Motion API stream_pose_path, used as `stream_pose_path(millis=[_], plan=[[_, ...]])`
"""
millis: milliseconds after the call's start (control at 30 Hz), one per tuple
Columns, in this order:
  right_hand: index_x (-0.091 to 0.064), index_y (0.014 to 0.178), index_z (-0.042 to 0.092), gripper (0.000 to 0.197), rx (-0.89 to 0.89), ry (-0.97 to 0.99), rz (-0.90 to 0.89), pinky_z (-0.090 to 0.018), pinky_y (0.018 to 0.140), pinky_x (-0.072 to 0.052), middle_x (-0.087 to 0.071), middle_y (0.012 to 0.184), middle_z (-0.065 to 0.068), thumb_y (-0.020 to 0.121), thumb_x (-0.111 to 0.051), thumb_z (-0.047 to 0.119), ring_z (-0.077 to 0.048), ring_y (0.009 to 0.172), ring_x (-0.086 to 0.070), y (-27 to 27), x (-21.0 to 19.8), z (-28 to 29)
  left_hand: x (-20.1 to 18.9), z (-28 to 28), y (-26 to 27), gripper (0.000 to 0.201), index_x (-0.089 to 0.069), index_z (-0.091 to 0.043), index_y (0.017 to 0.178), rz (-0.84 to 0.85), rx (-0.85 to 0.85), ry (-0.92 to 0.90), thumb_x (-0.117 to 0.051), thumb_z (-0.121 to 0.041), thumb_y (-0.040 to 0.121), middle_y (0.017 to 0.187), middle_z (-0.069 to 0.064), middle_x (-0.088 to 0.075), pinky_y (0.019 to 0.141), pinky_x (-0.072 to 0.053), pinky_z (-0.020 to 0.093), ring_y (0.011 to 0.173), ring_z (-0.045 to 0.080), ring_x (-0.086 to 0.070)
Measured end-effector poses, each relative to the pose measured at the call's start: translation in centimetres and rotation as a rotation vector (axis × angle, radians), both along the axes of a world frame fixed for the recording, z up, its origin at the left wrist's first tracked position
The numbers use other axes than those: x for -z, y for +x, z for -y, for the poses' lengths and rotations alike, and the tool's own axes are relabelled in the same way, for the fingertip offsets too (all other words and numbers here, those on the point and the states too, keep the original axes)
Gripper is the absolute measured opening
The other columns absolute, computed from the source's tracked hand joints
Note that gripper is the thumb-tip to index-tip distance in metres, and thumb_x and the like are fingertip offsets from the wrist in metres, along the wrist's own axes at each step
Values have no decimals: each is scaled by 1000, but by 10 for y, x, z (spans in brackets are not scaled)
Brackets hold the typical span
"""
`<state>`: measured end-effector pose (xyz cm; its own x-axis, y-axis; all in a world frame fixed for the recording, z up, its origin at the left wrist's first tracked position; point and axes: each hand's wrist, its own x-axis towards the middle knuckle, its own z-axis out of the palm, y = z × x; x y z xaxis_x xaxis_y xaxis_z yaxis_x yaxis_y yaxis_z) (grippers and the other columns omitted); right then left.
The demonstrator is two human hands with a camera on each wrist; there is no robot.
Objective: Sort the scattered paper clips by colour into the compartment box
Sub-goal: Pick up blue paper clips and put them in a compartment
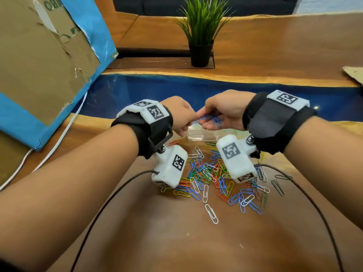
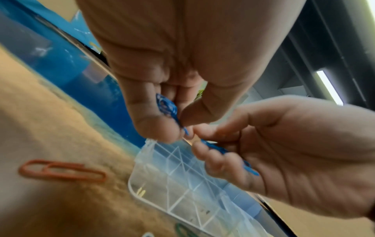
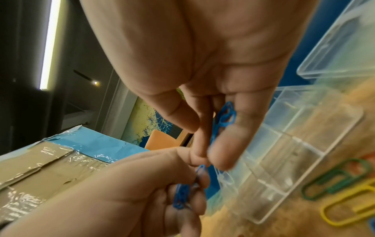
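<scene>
A heap of paper clips (image 1: 208, 173) in several colours lies on the wooden table in front of me. Behind it stands the clear compartment box (image 1: 200, 135), its dividers (image 2: 178, 176) visible and its lid (image 3: 345, 48) swung back. Both hands hover just above the box, fingertips meeting. My left hand (image 1: 189, 120) pinches a small bunch of blue clips (image 2: 166, 105) between thumb and fingers. My right hand (image 1: 205, 116) curls around more blue clips (image 3: 225, 115), which hang from its fingers. The box compartments that show look almost bare.
A taped cardboard-and-blue panel (image 1: 49, 65) leans at the left. A potted plant (image 1: 201, 36) stands behind the blue resin strip (image 1: 255, 95). An orange clip (image 2: 61, 170) lies left of the box, green (image 3: 334, 179) and yellow (image 3: 355, 210) ones to its right. Black cables (image 1: 110, 195) cross the table.
</scene>
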<state>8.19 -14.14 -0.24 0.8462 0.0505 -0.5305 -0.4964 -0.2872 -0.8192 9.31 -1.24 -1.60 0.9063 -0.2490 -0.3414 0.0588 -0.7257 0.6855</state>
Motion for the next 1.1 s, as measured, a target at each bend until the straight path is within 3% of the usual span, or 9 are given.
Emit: stream_pose_path(millis=[133, 333, 567, 733, 800, 867, 933, 1000, 1100], plan=[[-61, 84, -3, 23, 2, -53, -41, -27, 72, -57, -62, 76, -13, 93, -42, 9, -20, 66, -61, 7, 0, -4, 0, 5, 3, 20, -55, -11, 74, -69, -59, -3, -50, -14, 94, 65, 4, -56, 51, -49, 18, 47, 10, -55], [-54, 81, 3, 17, -25, -92, -71, -35, 96, -52, -63, 99, -20, 92, -47, 14, -29, 92, -66, 6, -4, -9, 1, 7, -1, 10, -61, -7, 96, -52, -131, -124, -54, -11, 91, 86, 11, -62, 81, -59, 34, 79, 24, -64], [-55, 90, 2, 15, -31, -114, -46, -36, 93, -54, -63, 112, -24, 89, -50, 15, -30, 94, -67, 2, -3, -10, 2, 7, -8, 23, -65, 2, 105, 16, -77, -35, -55, -8, 87, 104, 20, -70, 89, -56, 44, 100, 33, -68], [-55, 115, 2, 28, -32, -145, -5, -36, 96, -52, -64, 110, -21, 91, -50, 16, -27, 98, -67, -3, -6, -5, -2, 3, -11, 29, -68, -17, 109, 100, -2, 85, -51, -8, 88, 100, 7, -73, 91, -54, 40, 94, 23, -70], [-52, 124, 2, 34, -22, -144, 20, -34, 89, -55, -66, 106, -19, 92, -50, 13, -24, 91, -68, -3, -5, -5, -3, 0, -12, 33, -66, -23, 114, 132, 5, 119, -48, -9, 90, 92, 2, -70, 90, -55, 36, 88, 22, -71], [-52, 126, -3, 36, -35, -153, 72, -27, 70, -58, -65, 97, -16, 93, -49, 9, -19, 72, -63, -4, -2, -5, -2, -3, -14, 34, -66, -26, 114, 167, 30, 178, -47, -10, 91, 82, -4, -63, 82, -54, 30, 82, 24, -71], [-53, 125, -8, 35, -67, -191, 131, -24, 57, -53, -60, 83, -12, 92, -49, 5, -17, 64, -57, -5, 0, -4, 0, -4, -15, 35, -68, -28, 111, 206, 108, 280, -45, -11, 90, 100, -2, -66, 76, -48, 26, 83, 21, -64], [-58, 115, -6, 27, -131, -269, 150, -25, 59, -53, -58, 81, -10, 92, -48, 4, -17, 62, -57, -8, -1, -2, 3, -5, -16, 35, -69, -29, 108, 256, 173, 362, -45, -12, 89, 119, -1, -63, 80, -44, 26, 97, 20, -60], [-68, 92, 6, 20, -272, -455, 206, -24, 60, -55, -63, 75, -7, 90, -49, 3, -18, 62, -58, -17, -4, 10, 2, -4, -19, 33, -69, -29, 106, 329, 217, 378, -45, -14, 88, 99, -4, -59, 81, -44, 27, 98, 19, -57]])
